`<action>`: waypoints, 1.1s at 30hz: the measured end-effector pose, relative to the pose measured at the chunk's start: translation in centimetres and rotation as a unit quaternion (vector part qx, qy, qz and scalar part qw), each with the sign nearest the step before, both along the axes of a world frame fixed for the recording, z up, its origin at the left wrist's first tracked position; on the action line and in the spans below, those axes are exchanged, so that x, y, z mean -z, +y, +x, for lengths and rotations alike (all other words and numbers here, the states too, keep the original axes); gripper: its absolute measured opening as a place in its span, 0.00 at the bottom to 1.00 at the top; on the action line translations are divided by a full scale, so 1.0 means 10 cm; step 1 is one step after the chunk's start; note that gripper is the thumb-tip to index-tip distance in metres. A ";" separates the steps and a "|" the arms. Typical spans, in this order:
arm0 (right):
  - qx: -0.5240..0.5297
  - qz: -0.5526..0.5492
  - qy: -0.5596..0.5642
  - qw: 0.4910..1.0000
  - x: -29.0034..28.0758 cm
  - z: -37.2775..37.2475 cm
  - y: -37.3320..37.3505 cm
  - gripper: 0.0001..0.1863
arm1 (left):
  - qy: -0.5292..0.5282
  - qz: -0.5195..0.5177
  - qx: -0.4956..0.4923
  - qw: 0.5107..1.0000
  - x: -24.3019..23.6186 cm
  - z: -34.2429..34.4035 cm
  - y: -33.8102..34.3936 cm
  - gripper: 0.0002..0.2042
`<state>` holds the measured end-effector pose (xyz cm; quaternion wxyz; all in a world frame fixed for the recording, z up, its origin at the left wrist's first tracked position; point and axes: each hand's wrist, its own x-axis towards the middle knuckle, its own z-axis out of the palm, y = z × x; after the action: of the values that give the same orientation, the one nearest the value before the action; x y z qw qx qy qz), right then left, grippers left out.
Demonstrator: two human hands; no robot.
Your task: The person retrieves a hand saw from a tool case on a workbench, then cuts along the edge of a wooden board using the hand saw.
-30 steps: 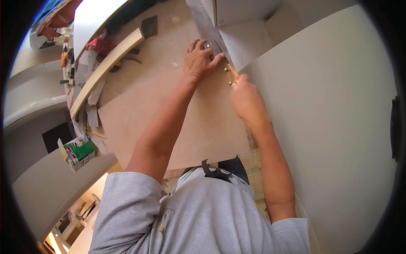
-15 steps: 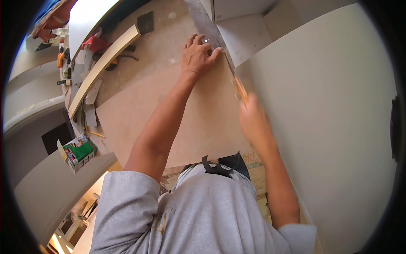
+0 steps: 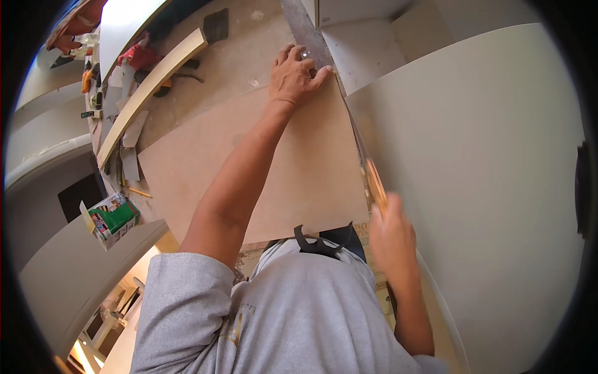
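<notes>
A thin brown wooden panel [image 3: 299, 181] lies flat in front of my body. My left hand [image 3: 295, 76] rests near its far right corner, palm down and fingers spread, beside a dark grey strip [image 3: 308, 34]. At the panel's right edge, my right hand [image 3: 393, 234] is closed around a slim orange, wood-coloured tool [image 3: 375, 181]. Motion smears the tool, so its exact kind is unclear. Its far end points away from me along the edge, close to or touching it.
A large pale panel [image 3: 486, 187] stands close on the right. To the left lie a curved-looking wooden strip [image 3: 152, 93], offcuts [image 3: 130, 163], a pencil [image 3: 139, 192] and a green-and-white box [image 3: 115, 218]. Beyond the strip are a red item [image 3: 142, 56] and several tools.
My right hand has slid toward my body along the panel's right edge, carrying the orange tool. My left hand has stayed at the far corner.
</notes>
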<state>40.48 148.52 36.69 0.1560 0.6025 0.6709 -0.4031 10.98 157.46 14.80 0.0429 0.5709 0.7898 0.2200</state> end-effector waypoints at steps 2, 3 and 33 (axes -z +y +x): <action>0.005 -0.030 0.048 0.998 0.45 -0.36 0.42 0.17 | -0.005 0.002 0.008 1.000 -0.01 0.00 -0.01 0.25; -0.023 0.035 0.085 0.996 0.65 -0.59 0.64 0.17 | -0.006 0.002 0.008 1.000 -0.03 0.00 0.00 0.25; 0.016 0.007 0.042 0.999 -0.02 0.30 -0.25 0.18 | -0.004 -0.008 0.009 1.000 -0.02 -0.01 0.00 0.24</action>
<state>43.52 146.05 36.92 0.1168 0.5967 0.6699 -0.4261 10.88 157.44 15.03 0.0530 0.5766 0.7864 0.2153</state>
